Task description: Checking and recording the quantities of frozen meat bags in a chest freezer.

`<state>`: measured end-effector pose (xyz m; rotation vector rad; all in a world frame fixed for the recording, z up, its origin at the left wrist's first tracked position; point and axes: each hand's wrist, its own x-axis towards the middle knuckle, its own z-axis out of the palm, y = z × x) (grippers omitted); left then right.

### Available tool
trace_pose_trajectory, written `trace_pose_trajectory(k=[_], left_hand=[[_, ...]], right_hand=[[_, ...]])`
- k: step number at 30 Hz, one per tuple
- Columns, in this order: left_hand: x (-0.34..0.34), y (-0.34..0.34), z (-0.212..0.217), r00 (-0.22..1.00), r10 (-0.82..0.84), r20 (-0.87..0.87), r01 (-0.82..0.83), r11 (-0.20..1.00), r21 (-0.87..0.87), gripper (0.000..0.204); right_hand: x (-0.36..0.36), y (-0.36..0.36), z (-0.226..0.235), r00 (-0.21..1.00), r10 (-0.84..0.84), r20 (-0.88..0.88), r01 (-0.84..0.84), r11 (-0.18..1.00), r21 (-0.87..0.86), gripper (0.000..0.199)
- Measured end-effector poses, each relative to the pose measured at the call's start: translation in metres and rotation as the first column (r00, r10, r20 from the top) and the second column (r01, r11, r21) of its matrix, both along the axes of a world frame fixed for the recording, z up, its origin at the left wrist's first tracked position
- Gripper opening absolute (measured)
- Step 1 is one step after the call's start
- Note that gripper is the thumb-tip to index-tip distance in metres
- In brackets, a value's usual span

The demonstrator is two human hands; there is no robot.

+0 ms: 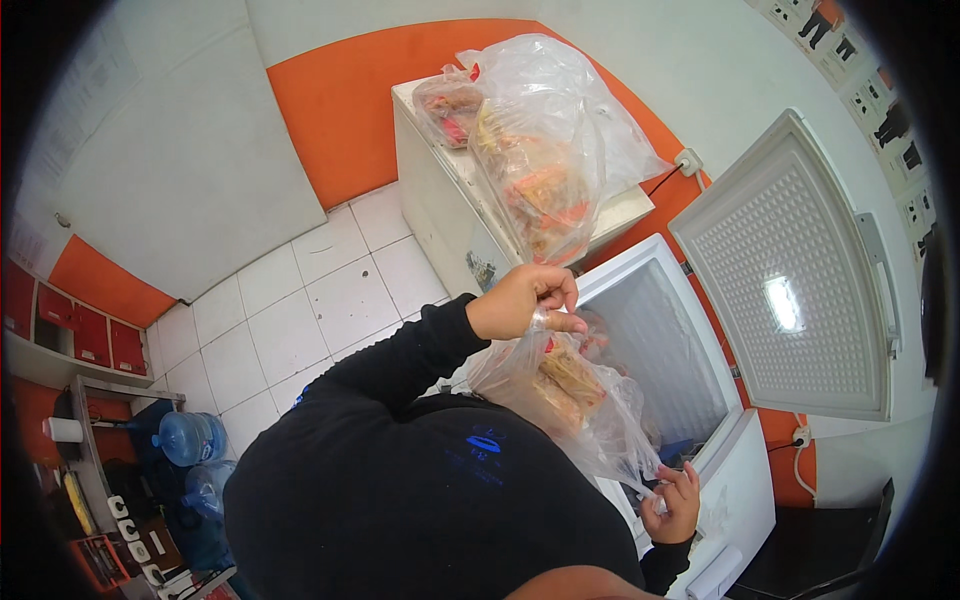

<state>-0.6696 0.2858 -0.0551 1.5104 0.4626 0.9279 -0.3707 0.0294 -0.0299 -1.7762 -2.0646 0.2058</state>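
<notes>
A clear plastic bag [572,392] with pale brown, food-like packs inside is stretched between my two hands, over the front of a white chest freezer [650,330]. My left hand [528,303] pinches the bag's upper left edge. At its lower right corner, my right hand [674,503] grips the bunched plastic. What exactly the packs contain I cannot make out. The freezer stands open with frosted inner walls, and the bag hides part of its inside.
The freezer's lid [795,280] is raised against the wall. Beyond my left hand, a white cabinet [450,210] bears large filled plastic bags [545,150]. Blue water jugs [190,438] stand at the left beside a cluttered shelf. White floor tiles [350,297] lie between.
</notes>
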Motion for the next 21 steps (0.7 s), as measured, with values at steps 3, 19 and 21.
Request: trace_pose_trajectory(k=[3, 19, 21], left_hand=[[-0.004, -0.006, -0.003, 0.999, 0.035, -0.004, -0.035, 0.999, -0.004, 0.024], [0.019, -0.034, -0.004, 0.962, 0.269, 0.038, -0.258, 0.949, -0.181, 0.024], [0.025, -0.033, -0.005, 0.954, 0.299, 0.029, -0.295, 0.950, -0.101, 0.024]], right_hand=[[0.003, 0.001, 0.001, 0.998, 0.049, 0.025, -0.050, 0.999, 0.014, 0.013], [0.038, 0.007, 0.010, 0.981, 0.169, 0.092, -0.170, 0.985, 0.002, 0.026], [0.049, 0.011, 0.005, 0.986, 0.157, -0.049, -0.158, 0.987, -0.029, 0.033]])
